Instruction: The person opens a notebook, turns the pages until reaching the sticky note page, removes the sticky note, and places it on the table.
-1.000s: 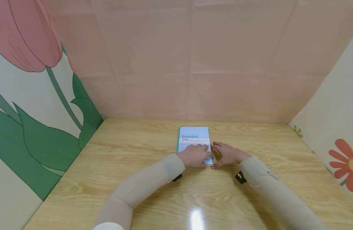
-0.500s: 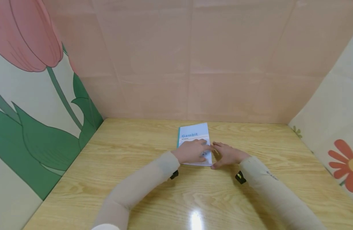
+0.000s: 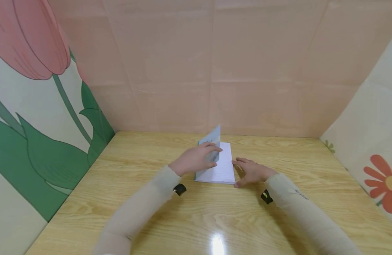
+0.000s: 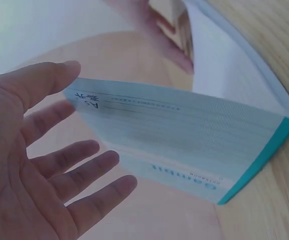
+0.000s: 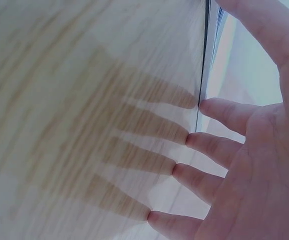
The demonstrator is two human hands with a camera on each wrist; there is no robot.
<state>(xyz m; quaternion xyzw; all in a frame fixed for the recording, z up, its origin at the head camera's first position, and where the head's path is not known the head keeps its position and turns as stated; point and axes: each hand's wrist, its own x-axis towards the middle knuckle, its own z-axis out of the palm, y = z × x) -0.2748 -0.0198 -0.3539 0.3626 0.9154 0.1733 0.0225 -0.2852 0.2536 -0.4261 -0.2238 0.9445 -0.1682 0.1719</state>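
A light-blue notebook [image 3: 219, 173] with a teal spine [image 4: 264, 155] lies on the wooden table, its cover [image 4: 174, 130] raised almost upright and lined white pages showing beneath. On the cover's outer face "Gambit" is printed. My left hand [image 3: 196, 157] holds the cover's free edge between thumb and index finger; the other fingers spread apart in the left wrist view. At the notebook's right side is my right hand [image 3: 251, 171], its thumb near the front corner. In the right wrist view its extended fingertips [image 5: 212, 107] rest on the tabletop beside the notebook's edge.
Wood-grain table [image 3: 151, 152] surrounds the notebook. Behind it rises a pinkish sheet wall [image 3: 167, 71]. Side panels carry a tulip print [image 3: 33, 39] on the left and a red flower [image 3: 388, 182] on the right. Black wrist straps [image 3: 180, 189] show under both sleeves.
The notebook's cover has swung up from flat toward the left, exposing the pages. My left hand moved left and upward with it, while my right hand stayed almost still.
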